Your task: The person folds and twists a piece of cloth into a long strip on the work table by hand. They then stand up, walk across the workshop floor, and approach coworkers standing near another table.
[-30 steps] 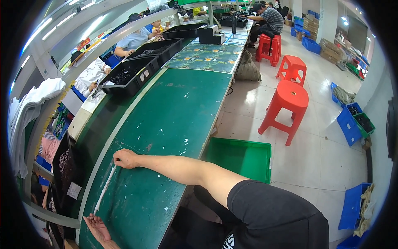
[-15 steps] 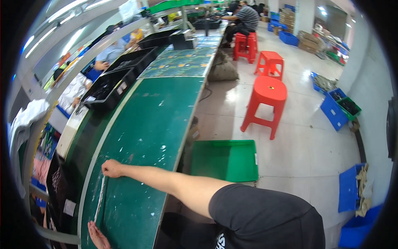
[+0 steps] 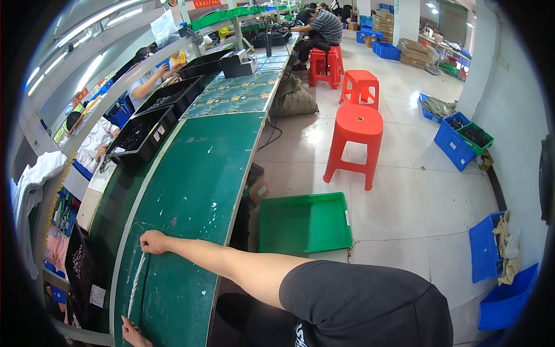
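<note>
Strip: I see one thin white strip [image 3: 136,284], its surface marked by slanting turns like a cord; it runs nearly straight between the two hands.
Place of strip: over the near part of the green worktop [image 3: 202,168], close to the left edge and roughly in line with the pale rail [image 3: 140,195] there. A dark line runs beside it on the right; I take this for its shadow, so the strip may be slightly raised.
Right hand: the right hand [image 3: 153,242] is curled at the strip's far end; I read it as clamped on that end.
Left hand: the left hand [image 3: 134,333] is at the near end, fingertips meeting the strip; from my remote view I cannot tell whether they pinch it or only touch.
Done: the strip is drawn out to length, and turns show along most of it, by my judgement.
Left: the strip does not lie free of the hands; whether the turns are complete I cannot tell, as both ends are covered or too small to read.
Surroundings: a patterned sheet [image 3: 234,95] covers the worktop farther off; a black bin [image 3: 149,144] stands beyond the left edge, a green tray [image 3: 303,228] below the right edge.
</note>
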Demonstrator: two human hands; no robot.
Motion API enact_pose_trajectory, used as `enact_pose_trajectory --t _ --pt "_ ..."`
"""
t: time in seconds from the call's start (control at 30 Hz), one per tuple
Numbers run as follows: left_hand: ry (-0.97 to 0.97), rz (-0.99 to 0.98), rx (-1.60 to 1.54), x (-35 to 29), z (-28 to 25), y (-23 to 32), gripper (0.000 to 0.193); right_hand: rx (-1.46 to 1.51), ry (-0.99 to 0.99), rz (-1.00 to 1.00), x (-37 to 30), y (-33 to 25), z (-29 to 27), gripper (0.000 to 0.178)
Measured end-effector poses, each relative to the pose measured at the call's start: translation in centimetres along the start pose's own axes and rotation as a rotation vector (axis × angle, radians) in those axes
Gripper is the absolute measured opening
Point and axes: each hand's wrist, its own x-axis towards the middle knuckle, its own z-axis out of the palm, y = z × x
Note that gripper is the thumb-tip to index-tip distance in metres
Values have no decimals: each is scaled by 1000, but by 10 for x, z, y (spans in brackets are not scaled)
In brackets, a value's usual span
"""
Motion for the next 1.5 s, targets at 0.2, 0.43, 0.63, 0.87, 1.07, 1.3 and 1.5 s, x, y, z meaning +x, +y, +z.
enact_pose_trajectory --t 0.2,0.43,0.63,0.87,1.07,1.3,1.5 --pt "25 62 101 2 3 -7 37 -31 13 -26 -3 -1 2 9" --pt "-86 243 188 15 -4 -25 43 -64 5 44 -12 -13 5 7" --pt "-66 98 118 -7 4 4 41 -95 29 -10 -22 -9 3 8" --pt "-79 -221 -413 -12 1 11 19 -89 -1 -20 -22 -10 5 9" --pt "-183 -214 -733 -5 -15 -1 16 -158 -205 53 -6 -11 7 15" --pt "-303 -234 -848 -21 9 19 15 231 -547 218 23 9 -15 10" --pt "-234 -88 -534 -19 10 10 38 232 -394 -23 18 12 -14 13"
